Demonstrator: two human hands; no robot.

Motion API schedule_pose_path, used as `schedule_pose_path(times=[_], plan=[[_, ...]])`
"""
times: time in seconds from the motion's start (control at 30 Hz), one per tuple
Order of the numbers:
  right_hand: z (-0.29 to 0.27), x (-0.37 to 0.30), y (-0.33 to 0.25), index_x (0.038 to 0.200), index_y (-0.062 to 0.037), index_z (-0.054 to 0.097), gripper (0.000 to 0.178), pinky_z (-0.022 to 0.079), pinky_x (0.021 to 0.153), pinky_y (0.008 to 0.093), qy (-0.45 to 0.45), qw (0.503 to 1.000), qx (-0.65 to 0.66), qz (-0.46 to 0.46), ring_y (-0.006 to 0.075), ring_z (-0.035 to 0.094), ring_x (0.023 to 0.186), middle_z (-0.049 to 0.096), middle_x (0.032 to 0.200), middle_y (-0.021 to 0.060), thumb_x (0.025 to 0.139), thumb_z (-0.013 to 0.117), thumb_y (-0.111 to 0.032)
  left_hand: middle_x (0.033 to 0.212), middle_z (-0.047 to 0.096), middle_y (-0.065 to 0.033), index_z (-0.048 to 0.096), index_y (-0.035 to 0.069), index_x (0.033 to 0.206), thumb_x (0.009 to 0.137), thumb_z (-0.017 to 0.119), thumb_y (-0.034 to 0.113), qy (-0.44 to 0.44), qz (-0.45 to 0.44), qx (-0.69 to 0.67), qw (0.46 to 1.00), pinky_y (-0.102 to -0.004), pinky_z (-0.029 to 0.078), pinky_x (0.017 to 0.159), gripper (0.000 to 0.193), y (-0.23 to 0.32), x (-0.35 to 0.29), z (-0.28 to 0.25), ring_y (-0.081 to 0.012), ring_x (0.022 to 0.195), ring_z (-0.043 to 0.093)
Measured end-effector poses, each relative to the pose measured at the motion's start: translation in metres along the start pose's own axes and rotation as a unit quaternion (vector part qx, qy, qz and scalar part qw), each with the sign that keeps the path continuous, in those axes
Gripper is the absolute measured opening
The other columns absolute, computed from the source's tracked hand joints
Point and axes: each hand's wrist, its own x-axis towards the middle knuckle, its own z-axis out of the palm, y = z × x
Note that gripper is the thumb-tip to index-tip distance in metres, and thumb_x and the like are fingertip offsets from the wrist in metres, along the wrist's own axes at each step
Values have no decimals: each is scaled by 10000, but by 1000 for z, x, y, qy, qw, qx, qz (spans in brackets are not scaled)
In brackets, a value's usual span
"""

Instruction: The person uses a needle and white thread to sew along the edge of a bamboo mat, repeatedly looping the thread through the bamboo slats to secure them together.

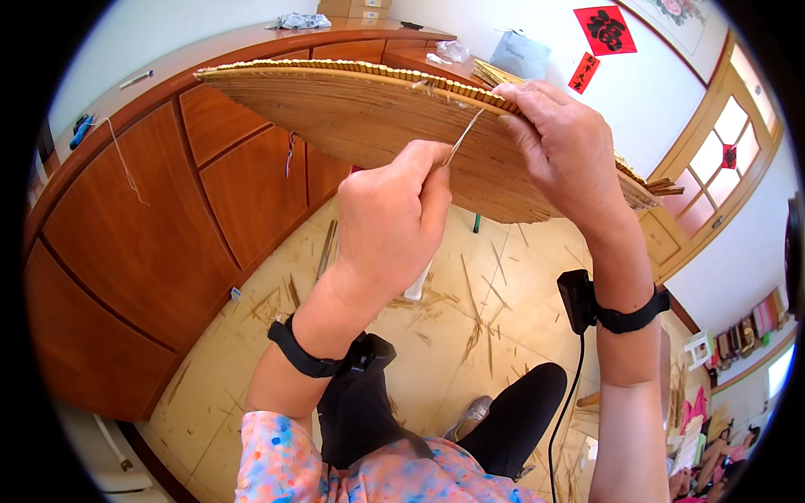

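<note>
A large panel of thin brown stalks (360,126) is held up in front of me, its curved upper edge bound with a pale yellow ribbed band. My right hand (570,151) grips that edge on the right, thumb on the near face and fingers over the top. Closed in a pinch below the edge, my left hand (390,214) holds a thin pale strip (466,134). The strip's upper end reaches the panel just under the bound edge, left of my right hand. Whether it passes through the stalks I cannot tell.
Stalk scraps (474,314) litter the tiled floor. A long reddish-brown cabinet (138,226) curves along the left; a blue-handled tool (81,132) and a pen (137,79) lie on its top. A pale blue bag (520,55) stands behind the panel. A glazed door (713,151) is at right.
</note>
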Motion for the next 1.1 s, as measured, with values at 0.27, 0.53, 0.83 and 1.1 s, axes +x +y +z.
schedule_pose_path(times=[0.27, 0.53, 0.83, 1.1], plan=[[-1, 0, 0, 1039, -76, 666, 227, 528, 677, 377, -15, 1000, 3, 14, 283, 647, 831, 674, 962, 64, 820, 669, -134, 722, 649, -172, 646, 18, 948, 850, 603, 17, 3, 7, -6, 1000, -335, 511, 564, 107, 2, 3, 1, -307, 617, 653], [-1, 0, -1, 1034, -71, 667, 218, 527, 666, 374, -15, 1000, 1, 15, 282, 648, 825, 672, 944, 63, 824, 666, -132, 726, 654, -166, 644, 16, 950, 851, 604, 17, -3, 8, -5, 1000, -331, 513, 567, 107, 3, 2, 1, -300, 622, 658], [-1, -1, -3, 1032, -58, 670, 220, 526, 671, 370, -12, 1000, 6, 13, 281, 650, 833, 674, 950, 72, 821, 663, -120, 716, 650, -165, 643, 17, 952, 849, 602, 17, -4, 25, 11, 1000, -338, 514, 568, 112, 4, 4, 1, -307, 619, 652], [-1, -1, -3, 1030, -54, 669, 216, 527, 668, 364, -6, 1000, 2, 7, 279, 652, 827, 673, 940, 75, 823, 656, -113, 698, 643, -156, 645, 22, 952, 845, 606, 15, -6, 12, 14, 1000, -329, 501, 549, 115, 5, 2, -1, -296, 591, 643]])
